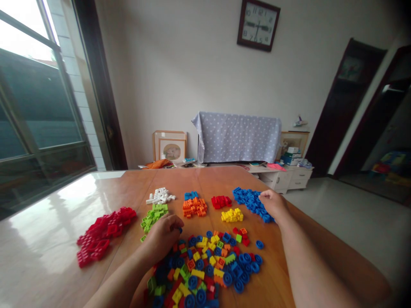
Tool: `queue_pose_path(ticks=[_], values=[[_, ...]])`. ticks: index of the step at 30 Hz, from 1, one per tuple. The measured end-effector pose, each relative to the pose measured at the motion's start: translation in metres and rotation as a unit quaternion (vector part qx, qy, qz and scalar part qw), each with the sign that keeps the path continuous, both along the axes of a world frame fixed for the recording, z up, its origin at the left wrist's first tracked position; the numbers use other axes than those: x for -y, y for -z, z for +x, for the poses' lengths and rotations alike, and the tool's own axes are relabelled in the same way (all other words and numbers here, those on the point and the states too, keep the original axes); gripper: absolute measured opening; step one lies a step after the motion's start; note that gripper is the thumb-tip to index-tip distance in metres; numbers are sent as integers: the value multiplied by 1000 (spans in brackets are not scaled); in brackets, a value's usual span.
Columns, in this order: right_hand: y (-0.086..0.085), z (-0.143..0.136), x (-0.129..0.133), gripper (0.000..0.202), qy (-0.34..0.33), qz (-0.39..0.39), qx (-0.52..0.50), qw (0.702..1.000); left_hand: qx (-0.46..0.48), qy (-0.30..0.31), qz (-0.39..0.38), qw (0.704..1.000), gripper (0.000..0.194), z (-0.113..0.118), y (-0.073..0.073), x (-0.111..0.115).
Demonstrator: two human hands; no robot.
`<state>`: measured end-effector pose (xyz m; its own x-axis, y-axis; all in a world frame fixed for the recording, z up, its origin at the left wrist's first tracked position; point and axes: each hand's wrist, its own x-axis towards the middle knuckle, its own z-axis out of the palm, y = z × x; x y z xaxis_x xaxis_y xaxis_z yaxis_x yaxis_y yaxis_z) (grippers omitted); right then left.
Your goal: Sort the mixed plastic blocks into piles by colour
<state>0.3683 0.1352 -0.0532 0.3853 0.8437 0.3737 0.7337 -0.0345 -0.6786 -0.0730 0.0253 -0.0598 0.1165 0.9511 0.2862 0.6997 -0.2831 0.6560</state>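
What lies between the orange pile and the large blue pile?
In the head view, a small red pile and a yellow pile lie between the orange pile and the blue pile.

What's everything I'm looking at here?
mixed bricks: many, multicoloured, front
red piles: two, red, left and centre
blue piles: two, blue, centre and right
white pile: one, white, back
green pile: one, green, left
orange pile: one, orange, centre
yellow pile: one, yellow, right
table: one, brown, foreground
clock: one, dark-framed, wall
cloth: one, dotted grey, wall
framed pictures: several, tan, back
cabinet: one, white, behind table
window: one, grey-framed, left
door: one, dark, right
left hand: one, bare, holding blue piece
right hand: one, bare, at right blue pile
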Motion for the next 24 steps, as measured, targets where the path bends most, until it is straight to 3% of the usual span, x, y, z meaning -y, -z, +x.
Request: queue_pose_path(ticks=[7,10,13,17,20,24], values=[[-9,-10,8,31,-12,31,-63,997,31,7,7,999,17,3,-5,3],[-20,-29,19,30,-34,45,-87,995,66,5,-2,998,16,6,-9,5],[-37,-67,43,27,-165,28,-121,978,116,30,-7,993,16,12,-14,10],[-56,-129,89,25,-415,-68,-75,904,199,65,-28,977,15,28,-23,24],[-58,-162,118,21,-476,-115,-63,870,246,94,-61,963,15,44,-32,37],[-49,-180,133,14,-513,-144,-45,845,282,122,-75,949,11,60,-41,50]])
